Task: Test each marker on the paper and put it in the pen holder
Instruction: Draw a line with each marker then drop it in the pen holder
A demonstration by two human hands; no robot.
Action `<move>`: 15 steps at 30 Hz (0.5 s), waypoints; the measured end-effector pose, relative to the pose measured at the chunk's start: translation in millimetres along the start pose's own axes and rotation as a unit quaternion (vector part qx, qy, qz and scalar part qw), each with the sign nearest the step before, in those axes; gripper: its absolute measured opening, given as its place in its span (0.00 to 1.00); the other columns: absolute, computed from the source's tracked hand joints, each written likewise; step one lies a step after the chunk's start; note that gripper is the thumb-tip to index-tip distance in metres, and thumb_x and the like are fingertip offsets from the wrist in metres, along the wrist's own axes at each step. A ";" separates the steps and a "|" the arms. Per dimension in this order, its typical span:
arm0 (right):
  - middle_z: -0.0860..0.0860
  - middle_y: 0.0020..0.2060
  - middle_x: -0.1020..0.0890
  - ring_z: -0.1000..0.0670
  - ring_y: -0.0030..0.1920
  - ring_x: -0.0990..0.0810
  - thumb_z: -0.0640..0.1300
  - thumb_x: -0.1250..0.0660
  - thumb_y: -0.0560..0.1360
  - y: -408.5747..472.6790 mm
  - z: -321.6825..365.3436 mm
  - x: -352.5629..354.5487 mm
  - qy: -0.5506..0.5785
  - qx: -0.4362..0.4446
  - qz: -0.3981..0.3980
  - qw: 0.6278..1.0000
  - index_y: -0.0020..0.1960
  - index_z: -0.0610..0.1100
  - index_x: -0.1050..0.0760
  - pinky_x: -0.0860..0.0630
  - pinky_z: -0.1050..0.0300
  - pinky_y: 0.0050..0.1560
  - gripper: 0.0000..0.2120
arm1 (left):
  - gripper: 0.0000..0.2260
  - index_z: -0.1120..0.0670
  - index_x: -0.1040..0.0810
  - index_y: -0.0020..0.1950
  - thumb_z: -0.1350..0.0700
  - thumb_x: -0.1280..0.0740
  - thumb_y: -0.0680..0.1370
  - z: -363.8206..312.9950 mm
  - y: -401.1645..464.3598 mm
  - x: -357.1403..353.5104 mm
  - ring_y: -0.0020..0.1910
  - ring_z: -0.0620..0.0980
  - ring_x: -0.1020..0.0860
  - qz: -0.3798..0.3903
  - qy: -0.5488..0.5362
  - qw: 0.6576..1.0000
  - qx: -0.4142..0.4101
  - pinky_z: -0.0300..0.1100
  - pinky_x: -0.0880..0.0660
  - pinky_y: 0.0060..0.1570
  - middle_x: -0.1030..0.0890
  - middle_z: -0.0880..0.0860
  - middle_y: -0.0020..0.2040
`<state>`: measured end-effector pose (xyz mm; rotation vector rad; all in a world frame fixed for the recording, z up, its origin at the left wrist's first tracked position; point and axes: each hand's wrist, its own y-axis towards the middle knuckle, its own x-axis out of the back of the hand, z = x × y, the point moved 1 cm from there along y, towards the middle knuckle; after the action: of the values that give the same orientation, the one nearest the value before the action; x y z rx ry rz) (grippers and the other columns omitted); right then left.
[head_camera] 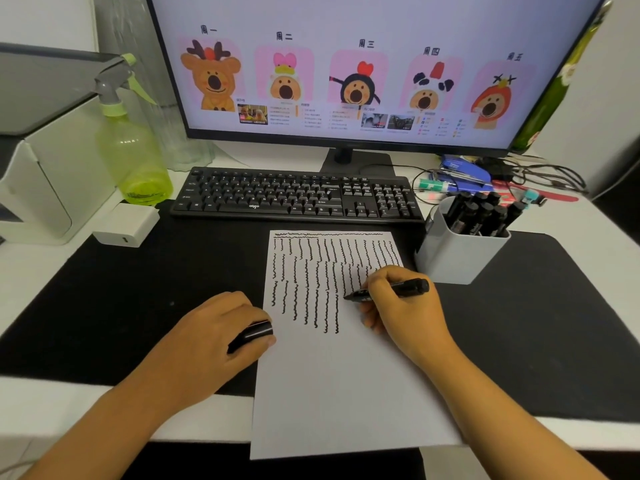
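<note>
Leftmost, at about ten o'clock from the paper, a green spray bottle (133, 147) stands on the white desk (31, 271) beside a grey printer (41, 140), with a small white charger block (126, 225) lying at the bottle's foot. A black desk mat (138, 289) covers the middle of the desk.

Next, at eight o'clock from the paper's centre, the left hand (214, 336) rests on the mat at the sheet's left edge, its fingers curled shut around a black marker cap (251, 336) whose end pokes out toward the sheet.

Centre stage, the paper (346, 375) lies on the mat with its near end hanging over the desk edge; its upper half is filled with columns of wavy black test lines. At twelve o'clock from it sits a black keyboard (294, 197), and behind that a monitor (363, 64) showing cartoon figures.

To the right, at about two o'clock from the sheet's middle, the right hand (401, 303) is clamped on an uncapped black marker (391, 291) in a writing grip, the tip pointing to nine o'clock and meeting the paper among the lines.

Farther right, at one o'clock from that hand, the white pen holder (457, 254) stands on the mat, just beside the paper's top right corner, holding several black markers (481, 216) upright. Behind it, cables and stationery (464, 171) lie in a jumble.
</note>
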<state>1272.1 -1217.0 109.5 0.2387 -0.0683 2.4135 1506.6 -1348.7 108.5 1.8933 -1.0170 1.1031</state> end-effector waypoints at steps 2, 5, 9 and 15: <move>0.36 0.28 0.20 0.45 0.25 0.23 0.35 0.37 0.77 -0.3 0.0 0.3 -0.006 0.005 0.001 1.000 0.36 0.36 0.22 0.25 0.56 0.25 0.12 | 0.19 0.46 0.21 0.54 0.37 0.41 0.74 -0.4 -0.1 0.1 0.44 0.35 0.27 -0.004 0.000 1.000 0.000 0.29 0.29 0.43 0.25 0.40 0.46; 0.35 0.29 0.21 0.47 0.25 0.23 0.34 0.37 0.77 -0.9 -0.7 1.4 -0.012 0.007 0.007 1.000 0.37 0.33 0.23 0.27 0.58 0.25 0.11 | 0.20 0.47 0.21 0.54 0.36 0.42 0.75 -1.5 0.0 0.8 0.44 0.37 0.25 -0.006 -0.003 1.000 0.000 0.32 0.27 0.44 0.24 0.41 0.46; 0.33 0.28 0.22 0.47 0.25 0.25 0.33 0.38 0.77 -2.0 -1.5 2.1 -0.019 0.020 0.015 0.999 0.37 0.31 0.24 0.28 0.58 0.24 0.11 | 0.21 0.49 0.20 0.54 0.37 0.42 0.74 -3.0 -0.1 1.8 0.44 0.38 0.25 -0.007 -0.008 1.000 0.004 0.33 0.26 0.45 0.24 0.42 0.46; 0.35 0.27 0.23 0.48 0.24 0.26 0.41 0.38 0.70 -4.0 -0.8 1.4 -0.013 0.023 0.027 0.999 0.36 0.30 0.25 0.29 0.59 0.24 0.13 | 0.21 0.48 0.20 0.54 0.37 0.43 0.73 -4.6 -0.3 2.6 0.43 0.37 0.26 -0.006 -0.009 1.000 0.010 0.33 0.28 0.45 0.26 0.41 0.45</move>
<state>1273.6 -1212.9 109.0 0.2916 -0.0316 2.4682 1506.1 -1345.4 112.6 1.9252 -1.0065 1.0949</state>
